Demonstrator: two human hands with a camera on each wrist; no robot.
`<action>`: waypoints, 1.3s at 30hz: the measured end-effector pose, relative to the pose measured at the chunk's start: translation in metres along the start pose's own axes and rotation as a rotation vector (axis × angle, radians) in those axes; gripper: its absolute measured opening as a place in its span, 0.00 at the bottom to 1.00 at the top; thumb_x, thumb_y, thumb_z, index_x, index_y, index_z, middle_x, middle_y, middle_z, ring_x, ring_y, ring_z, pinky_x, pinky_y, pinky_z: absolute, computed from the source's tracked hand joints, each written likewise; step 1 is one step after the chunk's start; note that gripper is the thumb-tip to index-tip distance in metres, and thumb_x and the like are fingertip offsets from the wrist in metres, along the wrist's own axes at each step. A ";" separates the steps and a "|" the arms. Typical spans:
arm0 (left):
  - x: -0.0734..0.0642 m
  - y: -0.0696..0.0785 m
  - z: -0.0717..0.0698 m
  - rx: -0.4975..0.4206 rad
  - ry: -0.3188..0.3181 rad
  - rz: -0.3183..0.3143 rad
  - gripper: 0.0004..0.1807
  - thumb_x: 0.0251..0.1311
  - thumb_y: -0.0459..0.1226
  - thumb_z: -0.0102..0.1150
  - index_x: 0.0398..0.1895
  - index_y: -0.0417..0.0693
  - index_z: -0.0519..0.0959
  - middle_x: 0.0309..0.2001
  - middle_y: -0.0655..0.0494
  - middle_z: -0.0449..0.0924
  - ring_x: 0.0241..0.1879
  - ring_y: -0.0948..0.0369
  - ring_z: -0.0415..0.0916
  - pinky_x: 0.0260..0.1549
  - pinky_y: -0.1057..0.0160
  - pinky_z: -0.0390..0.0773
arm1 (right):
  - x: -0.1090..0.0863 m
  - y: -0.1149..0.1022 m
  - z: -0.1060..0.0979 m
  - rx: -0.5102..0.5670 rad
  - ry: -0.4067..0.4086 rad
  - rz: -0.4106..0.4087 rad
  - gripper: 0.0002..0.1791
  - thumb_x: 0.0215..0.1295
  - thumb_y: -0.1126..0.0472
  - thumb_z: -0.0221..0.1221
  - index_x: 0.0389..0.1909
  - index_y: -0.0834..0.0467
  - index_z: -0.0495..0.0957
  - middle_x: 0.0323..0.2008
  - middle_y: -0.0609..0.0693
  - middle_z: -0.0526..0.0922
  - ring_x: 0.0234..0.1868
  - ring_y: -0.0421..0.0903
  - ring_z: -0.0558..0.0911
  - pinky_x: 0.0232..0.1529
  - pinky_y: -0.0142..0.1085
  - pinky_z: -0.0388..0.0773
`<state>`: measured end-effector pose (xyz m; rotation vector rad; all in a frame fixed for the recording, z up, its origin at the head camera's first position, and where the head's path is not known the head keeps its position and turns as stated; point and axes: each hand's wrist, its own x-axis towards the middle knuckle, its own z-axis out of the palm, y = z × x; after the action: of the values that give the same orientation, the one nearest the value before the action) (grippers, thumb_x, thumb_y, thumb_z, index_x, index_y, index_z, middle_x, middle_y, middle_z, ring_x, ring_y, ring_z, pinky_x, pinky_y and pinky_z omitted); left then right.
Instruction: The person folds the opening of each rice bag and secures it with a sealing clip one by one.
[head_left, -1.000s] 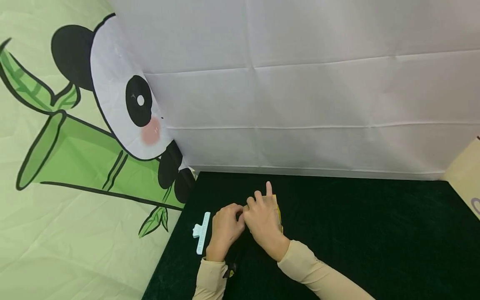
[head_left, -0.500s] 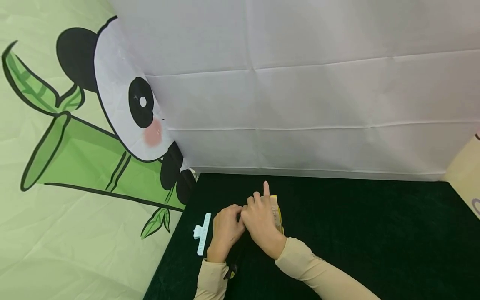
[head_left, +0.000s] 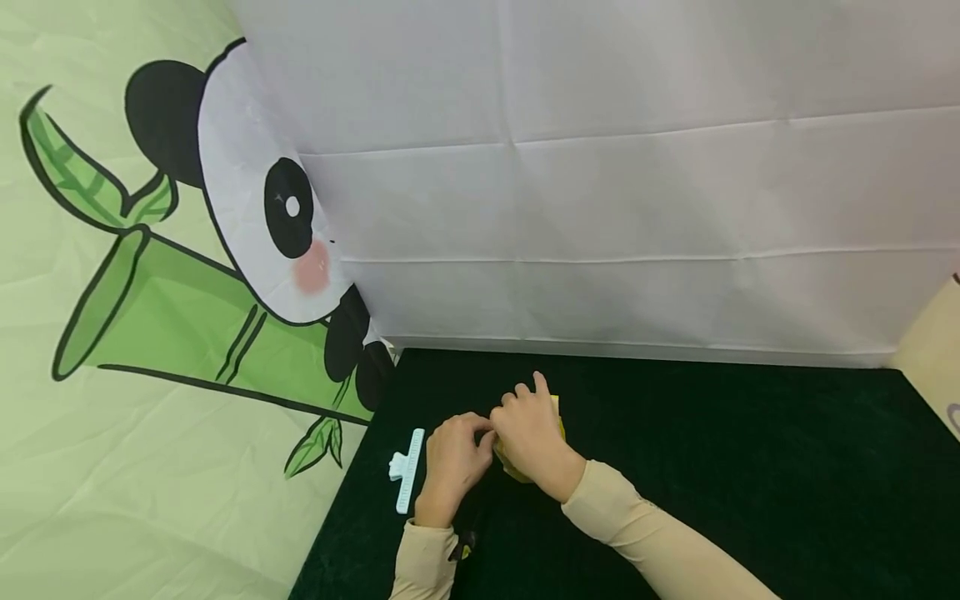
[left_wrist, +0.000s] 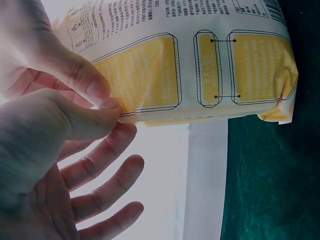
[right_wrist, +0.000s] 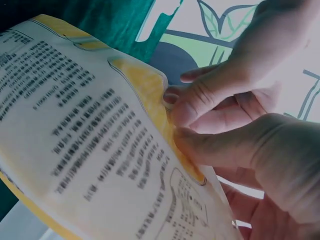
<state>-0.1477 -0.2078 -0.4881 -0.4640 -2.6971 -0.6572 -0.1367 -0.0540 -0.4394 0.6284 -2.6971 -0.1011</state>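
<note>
A soft yellow-and-white plastic packet (left_wrist: 225,60), printed with rows of small text, is between my hands. In the left wrist view my left hand (left_wrist: 55,145) pinches its edge with thumb and index finger, the other fingers spread out below. Right beside that grip, my right hand (right_wrist: 275,160) pinches the same yellow edge, thumb tip against the left hand's. From the head view, the right hand covers most of the packet, and one finger points forward. To the left of my left hand lies a pale blue bag clip (head_left: 407,472).
A dark green cloth (head_left: 712,483) covers the table. A white hanging sheet (head_left: 622,208) stands behind it, and a green panda-print curtain (head_left: 202,300) hangs along the left. Near my left cuff is a small dark object (head_left: 463,547) with a yellow mark.
The packet has tilted, and its lower part now shows between and below the hands. My right wrist has turned slightly while both hands keep their grip. The clip stays put.
</note>
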 end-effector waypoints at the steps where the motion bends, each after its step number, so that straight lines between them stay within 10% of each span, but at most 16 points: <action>1: 0.000 0.001 0.000 -0.001 -0.007 -0.003 0.03 0.66 0.37 0.71 0.36 0.52 0.92 0.34 0.59 0.89 0.26 0.67 0.73 0.27 0.70 0.72 | 0.001 0.002 -0.001 0.021 0.002 -0.004 0.11 0.57 0.46 0.79 0.33 0.48 0.92 0.36 0.49 0.92 0.45 0.53 0.87 0.70 0.63 0.74; 10: 0.005 0.012 0.001 -0.133 -0.041 -0.022 0.06 0.69 0.32 0.67 0.43 0.50 0.90 0.43 0.56 0.90 0.42 0.57 0.86 0.42 0.54 0.86 | 0.003 0.014 -0.002 0.041 0.000 -0.032 0.09 0.58 0.50 0.80 0.32 0.49 0.92 0.36 0.49 0.92 0.43 0.52 0.87 0.68 0.61 0.76; 20: 0.010 0.018 0.007 -0.085 -0.019 -0.025 0.05 0.70 0.36 0.68 0.42 0.53 0.92 0.40 0.58 0.91 0.29 0.67 0.77 0.29 0.70 0.75 | 0.002 0.031 -0.004 0.074 0.017 -0.056 0.07 0.58 0.52 0.79 0.31 0.48 0.91 0.31 0.47 0.92 0.39 0.51 0.87 0.65 0.61 0.79; 39: 0.018 0.033 0.018 -0.110 -0.031 -0.072 0.06 0.69 0.37 0.69 0.43 0.54 0.92 0.42 0.58 0.91 0.30 0.66 0.78 0.30 0.70 0.76 | -0.001 0.071 -0.009 0.207 0.054 -0.042 0.06 0.65 0.56 0.75 0.33 0.53 0.90 0.28 0.47 0.88 0.32 0.47 0.89 0.58 0.57 0.84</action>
<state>-0.1554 -0.1673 -0.4837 -0.4097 -2.7275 -0.8285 -0.1615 0.0101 -0.4212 0.7368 -2.6628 0.1838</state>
